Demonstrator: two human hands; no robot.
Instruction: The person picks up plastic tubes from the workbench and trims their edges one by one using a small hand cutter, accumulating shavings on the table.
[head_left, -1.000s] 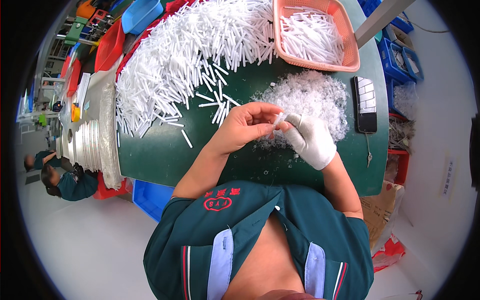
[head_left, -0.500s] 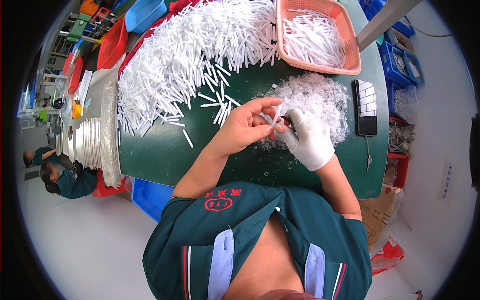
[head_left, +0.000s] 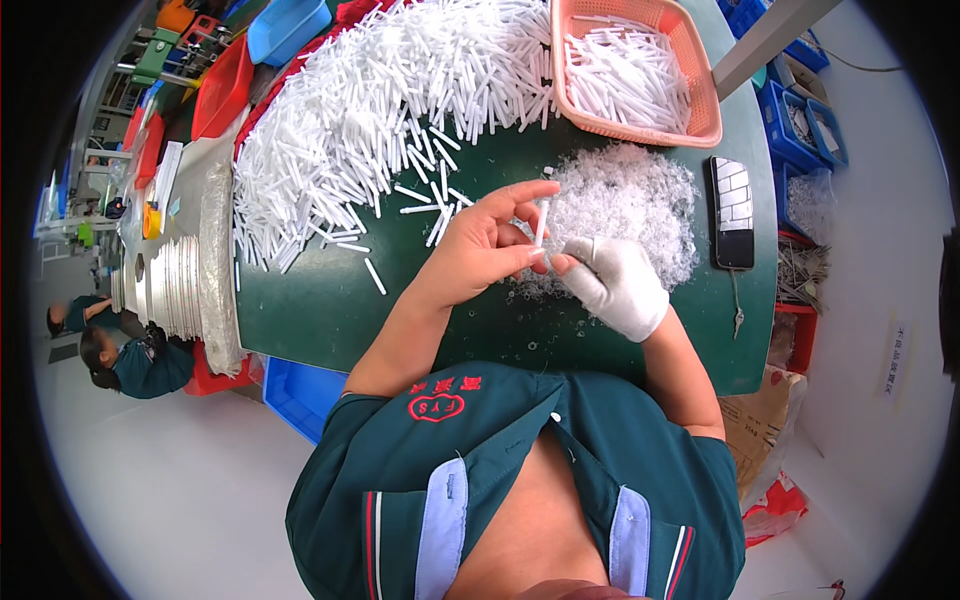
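My bare left hand (head_left: 478,250) pinches a short white plastic tube (head_left: 541,222) upright between thumb and fingers, over the green table (head_left: 330,310). Just right of it is my right hand (head_left: 622,288), in a white glove with a bare thumb tip. Its fingers are curled closed, and what they hold, if anything, is hidden. Behind both hands spreads a heap of thin clear plastic trimmings (head_left: 640,200). A large pile of similar white tubes (head_left: 350,130) covers the far left of the table, with several loose ones at its near edge.
An orange plastic basket (head_left: 712,125) of white tubes stands at the far right. A phone (head_left: 733,215) lies near the right edge. Blue bins (head_left: 790,135) line the right side. At left are a red tray (head_left: 222,90), stacked sheets (head_left: 175,290) and two people (head_left: 150,365).
My left hand has shifted slightly left with the tube. The right hand's fingers have curled in and drawn apart from the tube; a dark tip seen between them earlier is now hidden.
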